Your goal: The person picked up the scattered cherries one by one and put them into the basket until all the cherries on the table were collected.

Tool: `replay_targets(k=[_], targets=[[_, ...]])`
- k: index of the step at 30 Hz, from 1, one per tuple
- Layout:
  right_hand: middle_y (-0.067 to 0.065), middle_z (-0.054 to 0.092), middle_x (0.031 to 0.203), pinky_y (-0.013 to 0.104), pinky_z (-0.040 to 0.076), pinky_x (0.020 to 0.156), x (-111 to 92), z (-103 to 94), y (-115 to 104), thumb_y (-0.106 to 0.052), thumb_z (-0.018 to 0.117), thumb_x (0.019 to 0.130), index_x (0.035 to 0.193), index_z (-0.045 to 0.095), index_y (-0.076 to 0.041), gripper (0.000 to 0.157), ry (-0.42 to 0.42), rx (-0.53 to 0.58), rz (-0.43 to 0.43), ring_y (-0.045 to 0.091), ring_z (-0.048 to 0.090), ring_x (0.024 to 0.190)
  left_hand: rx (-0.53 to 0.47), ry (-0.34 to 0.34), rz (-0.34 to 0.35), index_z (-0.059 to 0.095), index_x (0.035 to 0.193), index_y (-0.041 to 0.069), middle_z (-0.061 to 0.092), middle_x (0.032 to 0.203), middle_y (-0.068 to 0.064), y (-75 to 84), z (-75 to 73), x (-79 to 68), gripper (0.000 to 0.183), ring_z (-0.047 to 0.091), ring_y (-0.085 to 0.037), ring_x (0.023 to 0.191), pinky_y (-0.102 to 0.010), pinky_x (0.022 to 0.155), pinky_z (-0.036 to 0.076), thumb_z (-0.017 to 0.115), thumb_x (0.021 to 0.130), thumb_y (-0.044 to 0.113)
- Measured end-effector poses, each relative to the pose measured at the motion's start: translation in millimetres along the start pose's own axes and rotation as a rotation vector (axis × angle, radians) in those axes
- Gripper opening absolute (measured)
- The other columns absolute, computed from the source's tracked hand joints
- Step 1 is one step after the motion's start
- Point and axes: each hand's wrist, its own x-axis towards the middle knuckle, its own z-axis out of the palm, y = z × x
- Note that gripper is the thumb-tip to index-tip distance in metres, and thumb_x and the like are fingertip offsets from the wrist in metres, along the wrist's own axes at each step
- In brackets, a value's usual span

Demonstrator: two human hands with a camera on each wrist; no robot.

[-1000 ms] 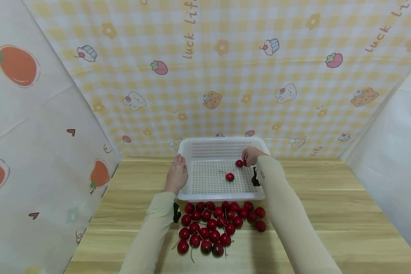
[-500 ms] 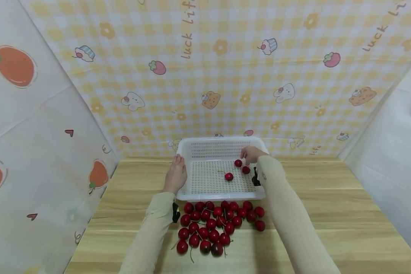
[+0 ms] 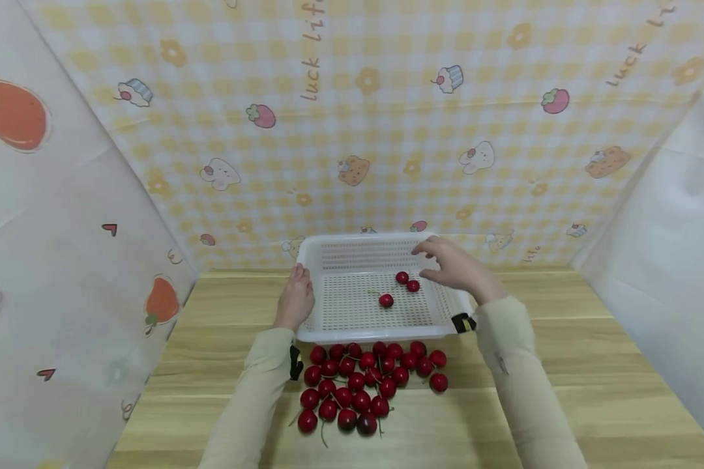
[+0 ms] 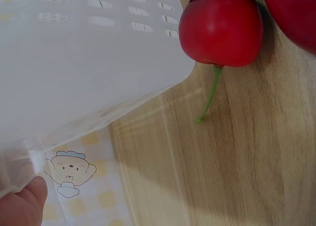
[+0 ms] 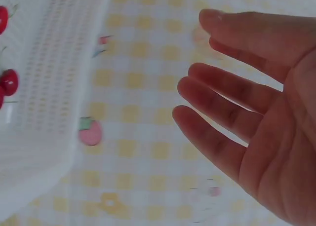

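Observation:
In the head view a white plastic basket [image 3: 364,337] holds 3 red cherries [image 3: 386,300], two of them side by side toward the right. My left hand [image 3: 294,299] grips the basket's left rim; in the left wrist view only a digit [image 4: 27,204] shows at the rim's edge. Raised over the basket's right back part, my right hand [image 3: 454,266] holds nothing. Its fingers [image 5: 217,100] are spread and relaxed in the right wrist view, with the basket wall off to the left.
A loose cluster of cherries [image 3: 360,400], some with green stems, lies on the wooden table [image 3: 563,365] in front of the basket. Behind it hangs a yellow checked cloth [image 3: 369,124]. A white printed sheet [image 3: 58,273] stands on the left.
My right hand has let go of a cherry in the basket, then lifted and drawn back to the right with its fingers opening. My left hand stays at the rim. The view has shifted slightly.

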Motion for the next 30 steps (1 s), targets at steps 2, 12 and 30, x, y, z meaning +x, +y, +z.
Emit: replay_targets(k=[2,12,30], targets=[[0.014,0.058,0.111,0.042,0.05,0.082,-19,-3.0,-14,-0.007,0.069,0.078,0.112,0.058,-0.002,0.036,0.052,-0.018,-0.065,0.028,0.056,0.097,0.008,0.001,-0.006,0.04,0.129,-0.011,0.028,0.142,-0.025,-1.8,-1.4,0.3,0.04,0.023,-0.034,0.134,-0.043,0.11,0.021,0.041,0.094,0.008],[0.01,0.062,0.107,0.037,0.055,0.077,-111,32.2,-39,-0.002,0.075,0.066,0.105,0.06,-0.002,0.042,0.238,0.008,-0.256,0.025,0.061,0.095,0.01,0.004,0.006,0.04,0.128,-0.013,0.029,0.14,-0.027,-2.3,-5.8,-2.3,0.04,0.025,-0.037,0.133,-0.046,0.109,0.023,0.042,0.093,0.006],[0.001,0.058,0.097,0.04,0.053,0.076,-150,137.7,-12,0.0,0.073,0.067,0.098,0.063,-0.006,0.033,0.135,0.083,0.101,0.023,0.06,0.089,0.015,0.009,0.028,0.041,0.127,-0.014,0.03,0.139,-0.029,3.1,-2.1,-2.3,0.04,0.025,-0.038,0.132,-0.045,0.11,0.022,0.044,0.092,0.005]])
